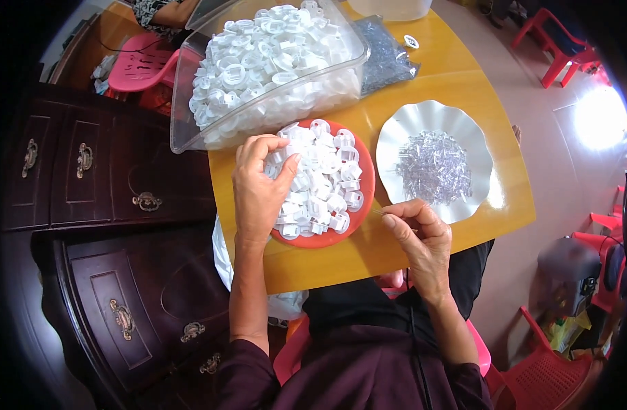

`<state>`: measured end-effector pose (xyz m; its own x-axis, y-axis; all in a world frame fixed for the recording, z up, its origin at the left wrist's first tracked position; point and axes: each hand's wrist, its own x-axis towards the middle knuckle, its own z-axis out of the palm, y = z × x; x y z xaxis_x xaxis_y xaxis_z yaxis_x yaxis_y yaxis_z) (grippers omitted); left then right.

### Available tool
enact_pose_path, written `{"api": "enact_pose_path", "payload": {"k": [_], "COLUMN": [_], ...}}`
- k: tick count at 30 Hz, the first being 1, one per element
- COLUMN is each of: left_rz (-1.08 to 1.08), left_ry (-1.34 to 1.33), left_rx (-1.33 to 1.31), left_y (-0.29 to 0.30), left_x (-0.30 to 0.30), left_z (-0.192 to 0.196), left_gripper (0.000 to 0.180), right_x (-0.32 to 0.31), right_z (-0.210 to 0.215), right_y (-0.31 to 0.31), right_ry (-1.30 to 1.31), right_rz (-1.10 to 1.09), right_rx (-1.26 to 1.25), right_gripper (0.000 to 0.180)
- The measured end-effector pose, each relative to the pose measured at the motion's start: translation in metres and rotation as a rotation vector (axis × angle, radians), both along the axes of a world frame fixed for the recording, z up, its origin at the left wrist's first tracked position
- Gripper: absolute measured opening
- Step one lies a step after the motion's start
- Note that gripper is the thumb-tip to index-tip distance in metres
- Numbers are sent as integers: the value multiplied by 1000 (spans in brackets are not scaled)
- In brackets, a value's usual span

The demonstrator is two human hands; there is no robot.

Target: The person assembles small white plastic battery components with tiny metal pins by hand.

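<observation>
The left hand [255, 184] curves over white plastic parts [320, 184] heaped on a red plate [368, 174], its thumb and fingers apart. Further along, the right hand [425, 242] pinches a thin clear piece [377, 211] (its tip pokes out leftward) beside a scalloped white dish [388, 147] bearing piled clear slivers [436, 167]

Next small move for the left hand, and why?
Probably close the left hand on one of the white pieces: its thumb and fingertips are over the pile on the red plate, while the right hand appears to pinch a thin clear piece beside that plate. Can't tell whether the left fingertips already grip one.
</observation>
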<state>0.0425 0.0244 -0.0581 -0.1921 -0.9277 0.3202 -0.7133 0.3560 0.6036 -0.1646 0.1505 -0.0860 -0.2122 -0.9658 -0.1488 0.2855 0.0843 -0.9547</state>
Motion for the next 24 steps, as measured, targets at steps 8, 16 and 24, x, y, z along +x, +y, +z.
{"api": "enact_pose_path", "payload": {"k": [8, 16, 24], "left_rz": [-126, -335, -404], "left_ry": [116, 283, 766], "left_rx": [-104, 102, 483], "left_y": [20, 56, 66], "left_x": [-6, -35, -53], "left_z": [5, -4, -10], "left_gripper": [25, 32, 50], "right_x": [-2, 1, -5], "right_z": [2, 11, 4], "right_y": [-1, -12, -6], "right_ry": [244, 322, 231], "right_rz": [59, -2, -16], "right_rx": [-54, -305, -280], "right_gripper": [5, 11, 11]}}
